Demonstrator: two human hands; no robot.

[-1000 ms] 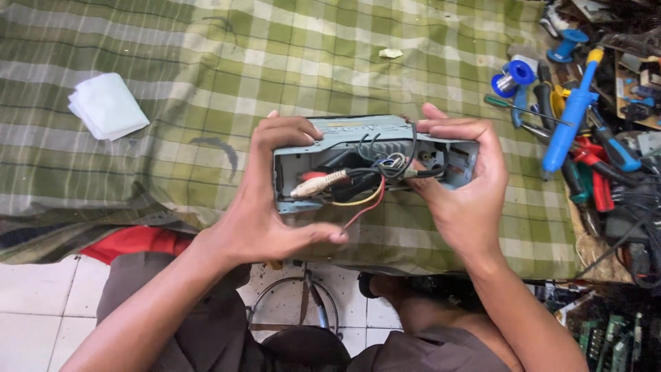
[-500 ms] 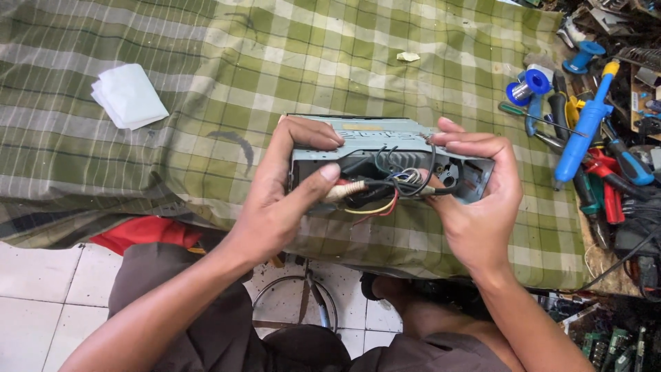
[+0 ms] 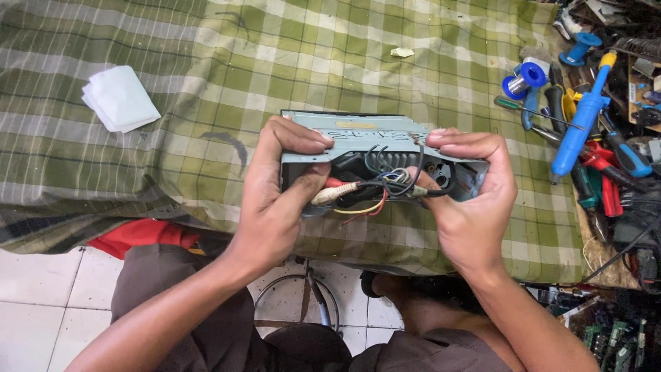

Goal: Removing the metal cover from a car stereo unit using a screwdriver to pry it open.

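Note:
I hold a grey metal car stereo unit over the near edge of a green checked cloth, its rear side facing me. My left hand grips its left end, thumb pressed against the bundle of wires coming out of the back. My right hand grips the right end, fingers over the top and thumb near a cable plug at the back. Red, white, yellow and black wires hang from the rear panel.
A folded white cloth lies at the left. A small paper scrap sits further back. At the right lie a blue desoldering pump, solder spools, screwdrivers and pliers. White floor tiles show below.
My left thumb has moved from under the unit onto the wires at its back. The view has shifted a little, so the unit sits slightly further right.

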